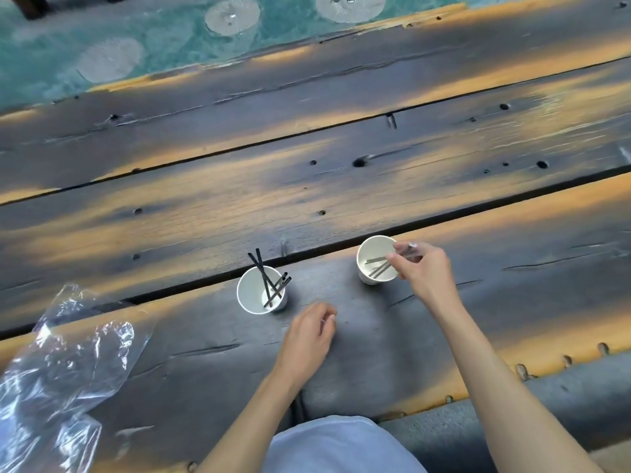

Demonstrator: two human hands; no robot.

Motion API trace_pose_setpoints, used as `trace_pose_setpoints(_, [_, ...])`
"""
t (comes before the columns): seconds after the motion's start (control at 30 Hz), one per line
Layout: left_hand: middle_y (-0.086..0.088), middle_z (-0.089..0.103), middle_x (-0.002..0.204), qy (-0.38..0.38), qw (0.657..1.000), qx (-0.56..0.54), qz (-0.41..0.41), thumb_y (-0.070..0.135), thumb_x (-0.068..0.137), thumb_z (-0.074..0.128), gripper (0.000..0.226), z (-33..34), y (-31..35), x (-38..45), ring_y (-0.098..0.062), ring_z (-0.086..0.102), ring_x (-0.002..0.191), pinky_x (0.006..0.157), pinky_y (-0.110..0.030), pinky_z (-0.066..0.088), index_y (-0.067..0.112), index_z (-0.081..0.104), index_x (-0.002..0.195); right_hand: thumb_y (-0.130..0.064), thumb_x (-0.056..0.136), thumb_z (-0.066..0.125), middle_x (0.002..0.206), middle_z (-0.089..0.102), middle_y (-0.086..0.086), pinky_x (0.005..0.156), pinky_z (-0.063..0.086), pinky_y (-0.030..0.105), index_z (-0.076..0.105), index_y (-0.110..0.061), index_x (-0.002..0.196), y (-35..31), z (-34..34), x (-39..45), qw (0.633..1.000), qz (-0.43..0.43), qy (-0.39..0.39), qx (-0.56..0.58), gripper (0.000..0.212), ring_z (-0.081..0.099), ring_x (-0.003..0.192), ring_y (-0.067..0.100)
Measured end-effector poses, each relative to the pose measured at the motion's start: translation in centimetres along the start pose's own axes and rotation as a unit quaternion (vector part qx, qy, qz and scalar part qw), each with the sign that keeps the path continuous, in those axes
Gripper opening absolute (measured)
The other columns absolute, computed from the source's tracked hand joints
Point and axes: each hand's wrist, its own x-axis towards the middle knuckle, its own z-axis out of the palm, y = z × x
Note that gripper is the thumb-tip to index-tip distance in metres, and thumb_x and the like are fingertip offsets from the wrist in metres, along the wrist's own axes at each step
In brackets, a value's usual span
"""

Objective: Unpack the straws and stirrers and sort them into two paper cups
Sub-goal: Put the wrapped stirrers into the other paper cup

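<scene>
From the head view I see a dark, weathered wooden plank table (341,186) filling most of the frame. My right hand (423,268), right of centre, pinches a thin grey stirrer (408,257) between thumb and fingers at the rim of the right white paper cup (367,279), where more flat grey stirrers (377,268) lie inside. Lower centre, the left white paper cup (246,295) holds several thin black straws (264,279) leaning out over its rim. My left hand (307,336) rests on the wood just right of that cup, fingers loosely curled and gripping nothing I can make out. A crumpled clear plastic bag (65,370) lies at the lower left. Teal patterned flooring (102,39) shows along the upper left.
</scene>
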Motion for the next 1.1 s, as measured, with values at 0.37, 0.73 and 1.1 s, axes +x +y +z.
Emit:
trace_pose_setpoints(0.37, [0.008, 0.065, 0.087, 0.088, 0.989, -0.013, -0.121, 0.022, 0.097, 0.052, 0.013, -5.5, -7.2, -6.1, -0.011, 0.057, 0.079, 0.075, -0.031, 0.046, 0.019, 0.064, 0.095, -0.025, 0.090, 0.059, 0.127, 0.060, 0.004, 0.048, 0.048, 0.021, 0.061, -0.030, 0.118, -5.1, 0.0, -4.3, 0.977, -0.087, 0.168, 0.098, 0.028, 0.058, 0.056, 0.012])
trace_pose_setpoints(0.73, [-0.011, 0.066, 0.096, 0.438, 0.747, -0.245, -0.437, 0.007, 0.093, 0.055, 0.010, -17.3, -24.0, -16.9, -0.037, 0.064, 0.094, 0.077, -0.037, 0.047, 0.013, 0.061, 0.099, 0.003, 0.095, 0.052, 0.077, 0.065, 0.002, 0.048, 0.047, 0.021, 0.065, -0.014, 0.091, -11.8, 21.0, -15.1, 0.969, -0.084, -0.213, 0.097, 0.022, 0.058, 0.052, 0.011])
trace_pose_setpoints(1.1, [-0.016, 0.064, 0.100, 0.435, 0.573, -0.408, -0.563, 0.013, 0.081, 0.078, 0.044, -21.3, -33.7, -22.7, -0.036, 0.064, 0.097, 0.079, -0.041, 0.051, -0.013, 0.060, 0.111, -0.006, 0.095, 0.053, 0.078, 0.068, 0.009, 0.054, 0.048, 0.026, 0.063, -0.007, 0.096, -4.6, 37.6, -24.1, 0.886, 0.206, -0.412, -0.054, 0.010, 0.063, 0.056, 0.018])
